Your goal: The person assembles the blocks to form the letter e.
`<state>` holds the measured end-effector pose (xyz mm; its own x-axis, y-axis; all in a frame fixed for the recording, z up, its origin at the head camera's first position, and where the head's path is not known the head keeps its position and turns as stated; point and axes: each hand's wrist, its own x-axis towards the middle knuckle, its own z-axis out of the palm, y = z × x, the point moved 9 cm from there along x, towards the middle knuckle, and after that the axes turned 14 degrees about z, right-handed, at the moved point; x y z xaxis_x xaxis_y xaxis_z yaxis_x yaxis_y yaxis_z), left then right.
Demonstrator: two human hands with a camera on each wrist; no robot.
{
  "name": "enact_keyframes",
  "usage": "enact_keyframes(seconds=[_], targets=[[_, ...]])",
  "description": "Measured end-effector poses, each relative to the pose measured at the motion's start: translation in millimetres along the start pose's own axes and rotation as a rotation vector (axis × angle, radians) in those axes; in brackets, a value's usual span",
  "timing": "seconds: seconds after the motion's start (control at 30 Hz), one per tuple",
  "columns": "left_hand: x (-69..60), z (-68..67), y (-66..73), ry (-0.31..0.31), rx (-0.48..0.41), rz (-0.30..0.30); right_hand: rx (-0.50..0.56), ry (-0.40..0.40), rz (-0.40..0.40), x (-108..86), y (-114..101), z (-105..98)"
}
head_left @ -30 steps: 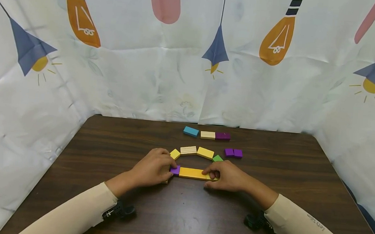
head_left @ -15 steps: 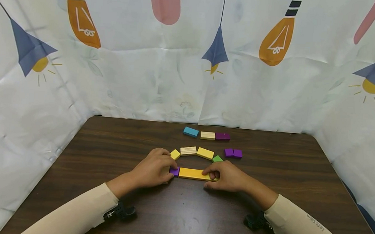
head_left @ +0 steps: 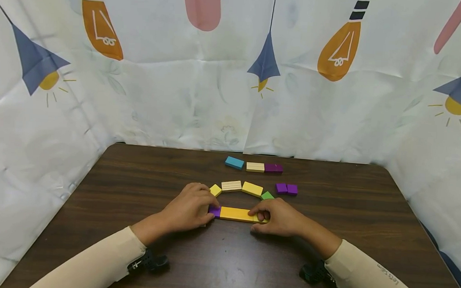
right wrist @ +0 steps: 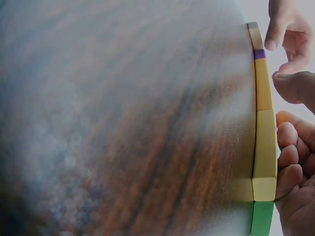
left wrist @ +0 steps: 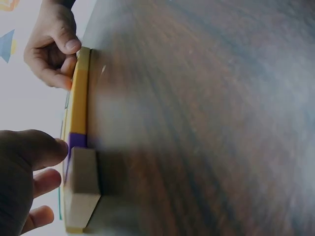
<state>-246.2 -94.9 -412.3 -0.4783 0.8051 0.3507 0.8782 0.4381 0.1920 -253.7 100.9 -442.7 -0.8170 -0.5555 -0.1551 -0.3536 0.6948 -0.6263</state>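
Note:
On a dark wood-grain table, a row of flat blocks lies in front of the person. My left hand (head_left: 188,207) holds a small purple block (head_left: 215,212) at the row's left end, fingertips against it. A longer orange-yellow block (head_left: 235,214) sits against the purple one. My right hand (head_left: 279,217) grips around the pale yellow block (right wrist: 266,142) farther right, its fingers curled, with the index fingertip on the orange-yellow block. Beside the purple block stands a plain wooden block (left wrist: 84,172), mostly hidden by the left hand in the head view. A green block (right wrist: 262,219) meets the pale yellow one.
Behind the row, an arc holds a yellow block (head_left: 215,190), a striped wooden block (head_left: 231,186), another yellow block (head_left: 252,189) and a green block (head_left: 267,195). Two purple blocks (head_left: 286,189) lie right of it. A blue block (head_left: 234,162) and others lie near the far edge.
The purple block under my left fingers has shifted slightly toward the person, then back against the orange-yellow block. The left hand has moved very little; the right hand has stayed in place.

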Motion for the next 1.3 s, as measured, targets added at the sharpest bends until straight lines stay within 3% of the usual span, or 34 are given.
enact_keyframes(seconds=[0.13, 0.23, 0.47, 1.07, 1.3], targets=[[-6.1, -9.3, -5.4, -0.009, 0.034, -0.021, -0.003, 0.002, -0.006, 0.0, -0.7, -0.3], [-12.4, -12.7, -11.4, -0.053, 0.062, -0.057, -0.004, 0.004, -0.009, -0.3, -1.4, -0.8], [-21.7, -8.2, -18.2, -0.109, 0.055, -0.082, -0.005, 0.005, -0.009, -0.4, -1.6, -1.6], [-20.6, -6.5, -18.3, -0.096, 0.040, -0.088, 0.006, 0.001, -0.003, -0.2, 0.1, -0.5], [-14.8, -15.3, -23.5, -0.077, 0.072, -0.098, 0.005, 0.001, -0.007, 0.3, 0.4, -0.4]])
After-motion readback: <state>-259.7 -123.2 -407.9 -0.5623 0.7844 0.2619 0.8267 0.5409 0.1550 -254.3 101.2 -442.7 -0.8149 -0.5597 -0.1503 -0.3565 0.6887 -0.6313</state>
